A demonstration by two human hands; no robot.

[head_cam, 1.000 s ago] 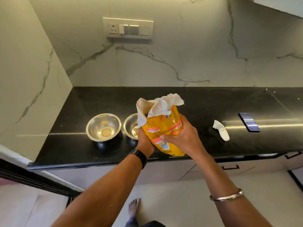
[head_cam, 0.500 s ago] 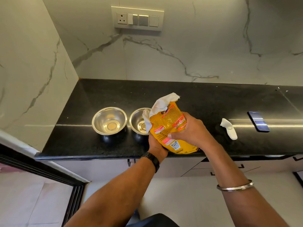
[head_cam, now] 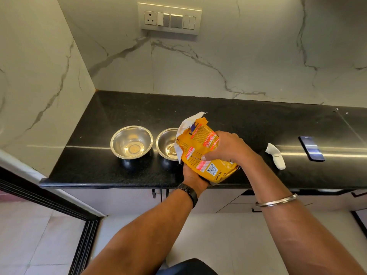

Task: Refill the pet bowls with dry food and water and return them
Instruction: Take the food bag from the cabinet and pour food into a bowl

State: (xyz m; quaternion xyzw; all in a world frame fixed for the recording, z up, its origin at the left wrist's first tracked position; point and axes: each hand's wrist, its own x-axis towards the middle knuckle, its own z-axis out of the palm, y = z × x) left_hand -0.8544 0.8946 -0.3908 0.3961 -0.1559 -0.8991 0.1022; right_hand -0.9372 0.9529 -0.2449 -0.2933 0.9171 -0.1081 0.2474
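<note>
Two steel pet bowls stand side by side on the black counter (head_cam: 248, 124). The left bowl (head_cam: 131, 142) holds nothing. A few bits of dry food lie at the bottom of the right bowl (head_cam: 166, 143). A yellow pet food bag (head_cam: 200, 149) with a torn white-lined mouth is tilted left, its opening over the right bowl's rim. My left hand (head_cam: 193, 178) grips the bag from underneath at its base. My right hand (head_cam: 228, 147) grips the bag's upper side, fingers curled round it.
A small white object (head_cam: 276, 156) and a dark phone (head_cam: 311, 148) lie on the counter to the right. A marble wall with a switch panel (head_cam: 169, 18) rises behind. A side wall closes the counter's left end. Cabinet fronts sit under the counter.
The bag has tipped further left and down, its mouth now over the right bowl, and bits of food now show in that bowl. Both hands kept their hold.
</note>
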